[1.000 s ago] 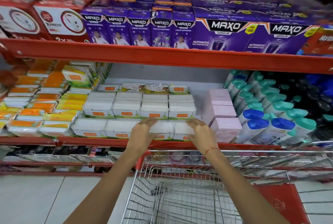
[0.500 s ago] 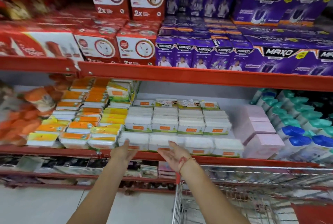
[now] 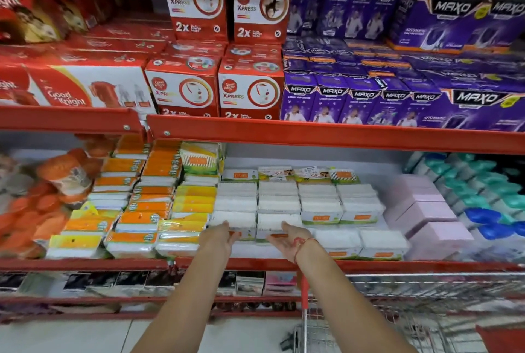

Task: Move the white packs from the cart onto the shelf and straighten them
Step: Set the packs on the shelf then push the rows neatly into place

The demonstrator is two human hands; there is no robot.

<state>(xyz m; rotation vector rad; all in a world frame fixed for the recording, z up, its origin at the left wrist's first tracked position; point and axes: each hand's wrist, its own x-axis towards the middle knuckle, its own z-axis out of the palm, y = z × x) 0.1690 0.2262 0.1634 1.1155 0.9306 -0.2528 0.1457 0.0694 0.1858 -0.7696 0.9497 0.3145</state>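
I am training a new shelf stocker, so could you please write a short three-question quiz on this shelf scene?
1. True or false: the left hand is lifting a rectangular white pack clear of the red metal shelf.
2. Which boxes stand directly right of the white packs? A) pale pink cardboard boxes B) purple boxes C) red boxes
3. Fill in: the red thread band sits on the ___ wrist.

Key: 1 false, both open hands only reach toward the front packs; 2 A; 3 right.

Red metal shelf rails (image 3: 312, 136), pale tiled floor (image 3: 71, 335), purple boxes (image 3: 369, 105) above, dim light
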